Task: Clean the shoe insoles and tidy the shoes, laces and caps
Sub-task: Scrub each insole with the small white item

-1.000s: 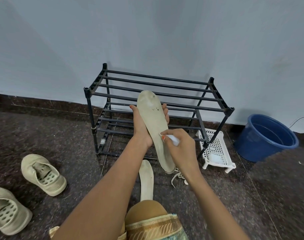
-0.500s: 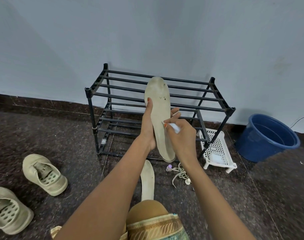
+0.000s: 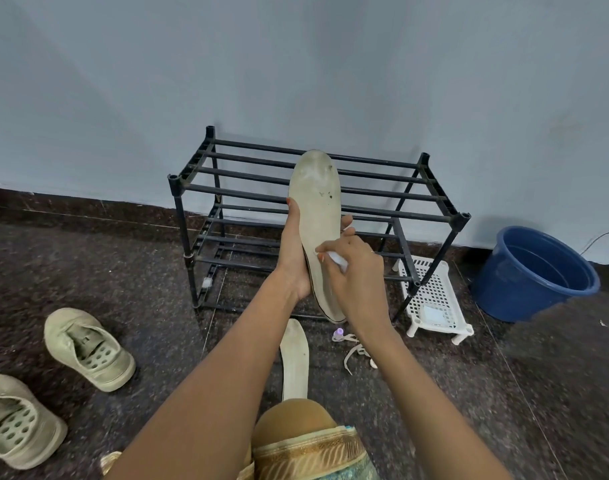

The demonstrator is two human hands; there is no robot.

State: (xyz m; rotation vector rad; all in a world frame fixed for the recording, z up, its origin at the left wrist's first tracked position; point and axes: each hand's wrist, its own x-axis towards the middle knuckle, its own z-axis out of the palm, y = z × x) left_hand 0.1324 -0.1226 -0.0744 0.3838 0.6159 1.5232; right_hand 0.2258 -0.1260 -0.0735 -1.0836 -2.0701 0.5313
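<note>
My left hand (image 3: 293, 258) grips a beige insole (image 3: 318, 206) from behind, holding it upright in front of the shoe rack. Small dark spots mark its upper part. My right hand (image 3: 356, 275) pinches a small white wipe (image 3: 337, 259) against the insole's middle. A second insole (image 3: 295, 358) lies flat on the floor below. Pale laces (image 3: 356, 353) and a small purple cap (image 3: 338, 334) lie beside it, partly hidden by my right forearm. Two beige shoes (image 3: 88, 348) (image 3: 15, 420) sit on the floor at the left.
A black tubular shoe rack (image 3: 431, 216) stands against the wall. A white perforated tray (image 3: 431, 299) sits at its right foot, and a blue bucket (image 3: 535, 275) stands further right. My knee (image 3: 296, 424) is at the bottom centre.
My left hand lifted the insole higher and turned it more upright. My right hand with the wipe slid along its middle. The laces and cap came into view.
</note>
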